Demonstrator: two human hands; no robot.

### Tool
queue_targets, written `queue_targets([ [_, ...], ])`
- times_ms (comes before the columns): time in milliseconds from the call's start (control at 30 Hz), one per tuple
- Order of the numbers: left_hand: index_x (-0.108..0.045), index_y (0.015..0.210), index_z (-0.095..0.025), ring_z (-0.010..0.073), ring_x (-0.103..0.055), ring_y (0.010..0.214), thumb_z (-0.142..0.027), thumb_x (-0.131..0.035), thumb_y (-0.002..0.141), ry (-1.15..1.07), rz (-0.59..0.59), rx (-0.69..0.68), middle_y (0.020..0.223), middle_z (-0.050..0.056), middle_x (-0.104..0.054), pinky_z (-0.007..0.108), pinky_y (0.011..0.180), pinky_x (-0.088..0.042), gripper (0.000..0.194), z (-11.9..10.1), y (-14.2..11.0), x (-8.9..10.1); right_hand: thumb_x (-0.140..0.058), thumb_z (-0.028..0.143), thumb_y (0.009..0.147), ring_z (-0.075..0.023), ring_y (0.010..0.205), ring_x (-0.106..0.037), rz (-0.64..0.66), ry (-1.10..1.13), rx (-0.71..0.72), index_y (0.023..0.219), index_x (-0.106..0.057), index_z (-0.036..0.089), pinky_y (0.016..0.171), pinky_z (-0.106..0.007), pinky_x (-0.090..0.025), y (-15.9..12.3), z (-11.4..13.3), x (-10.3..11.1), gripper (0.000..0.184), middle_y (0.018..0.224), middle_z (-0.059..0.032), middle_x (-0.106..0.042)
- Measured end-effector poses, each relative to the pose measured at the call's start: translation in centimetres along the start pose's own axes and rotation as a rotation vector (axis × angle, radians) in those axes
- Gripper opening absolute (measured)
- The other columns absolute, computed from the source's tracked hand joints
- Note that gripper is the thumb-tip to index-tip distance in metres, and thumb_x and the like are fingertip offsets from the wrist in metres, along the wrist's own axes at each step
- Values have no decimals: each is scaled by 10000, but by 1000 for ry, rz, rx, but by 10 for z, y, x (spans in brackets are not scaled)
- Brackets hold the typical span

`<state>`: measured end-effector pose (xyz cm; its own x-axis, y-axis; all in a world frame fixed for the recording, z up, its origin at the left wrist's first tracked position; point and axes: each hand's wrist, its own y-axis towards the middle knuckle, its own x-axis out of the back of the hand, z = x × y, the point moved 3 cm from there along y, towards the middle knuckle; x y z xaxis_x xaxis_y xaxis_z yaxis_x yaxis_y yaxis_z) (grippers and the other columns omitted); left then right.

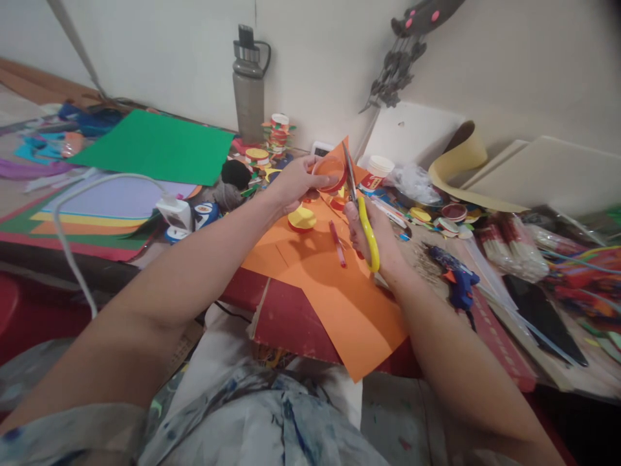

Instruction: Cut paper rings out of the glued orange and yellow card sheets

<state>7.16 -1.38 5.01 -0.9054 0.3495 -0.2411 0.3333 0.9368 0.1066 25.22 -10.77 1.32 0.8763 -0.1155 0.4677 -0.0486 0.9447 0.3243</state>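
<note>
My left hand is closed on a piece of orange paper held up above the table, with a drawn circle on it. My right hand grips yellow-handled scissors, their blades pointing up into the orange piece. Below them a large orange sheet lies over a dark red board. A red pen and a small yellow and red round piece rest on that sheet.
A green sheet and stacked coloured sheets lie at left, crossed by a white cable. A grey bottle stands by the wall. A blue glue gun, round cut-outs and bundled sticks crowd the right.
</note>
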Motion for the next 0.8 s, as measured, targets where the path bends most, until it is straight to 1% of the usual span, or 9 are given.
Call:
queue_targets([
  [133, -732, 978, -152, 55, -622, 554, -10, -877, 783, 13, 20, 4, 758, -25, -748, 197, 512, -364, 281, 3, 5, 5, -596, 872, 1047, -138, 580, -391, -9, 16, -16, 925, -529, 279, 481, -269, -335, -2, 3, -1, 609, 711, 39, -449],
  [267, -724, 964, -144, 56, -651, 573, -30, -906, 768, 9, 29, -8, 768, -21, -753, 186, 510, -379, 290, 4, 7, 8, -598, 858, 1041, -144, 578, -415, -17, 40, -10, 935, -520, 284, 473, -266, -328, -2, 5, -1, 589, 701, 39, -456],
  [400, -723, 950, -140, 65, -654, 570, -39, -916, 746, 25, 47, -8, 782, -12, -757, 192, 508, -416, 299, 1, 6, 11, -624, 834, 1038, -141, 586, -413, -24, 33, 0, 897, -484, 283, 477, -261, -307, -2, 8, -2, 585, 679, 39, -445],
  [500, -726, 924, -136, 69, -639, 551, -28, -897, 737, 44, 82, 5, 766, -4, -751, 192, 495, -418, 276, -3, 6, 14, -650, 869, 1004, -130, 544, -401, -10, 53, -36, 887, -471, 287, 458, -264, -307, -4, 13, -4, 621, 660, 51, -430],
  [600, -735, 919, -128, 70, -644, 552, -17, -884, 733, 45, 101, 13, 763, -1, -748, 187, 501, -424, 264, -6, 6, 17, -672, 928, 951, -123, 500, -407, 8, 71, -67, 885, -478, 289, 429, -269, -320, -7, 19, -6, 671, 654, 56, -451],
  [700, -727, 915, -138, 67, -646, 555, -2, -889, 726, -4, 74, 27, 758, -14, -747, 183, 509, -421, 283, -5, 4, 13, -686, 929, 941, -120, 502, -420, -4, 81, -59, 870, -475, 288, 424, -261, -332, -8, 21, -6, 679, 651, 56, -454],
  [800, -705, 896, -166, 76, -702, 613, -51, -894, 799, -160, -7, 55, 771, -22, -762, 177, 517, -420, 242, 2, -1, 1, -676, 887, 973, -114, 467, -393, -27, 103, -52, 872, -476, 291, 405, -261, -316, -7, 18, -6, 637, 633, 68, -432],
])
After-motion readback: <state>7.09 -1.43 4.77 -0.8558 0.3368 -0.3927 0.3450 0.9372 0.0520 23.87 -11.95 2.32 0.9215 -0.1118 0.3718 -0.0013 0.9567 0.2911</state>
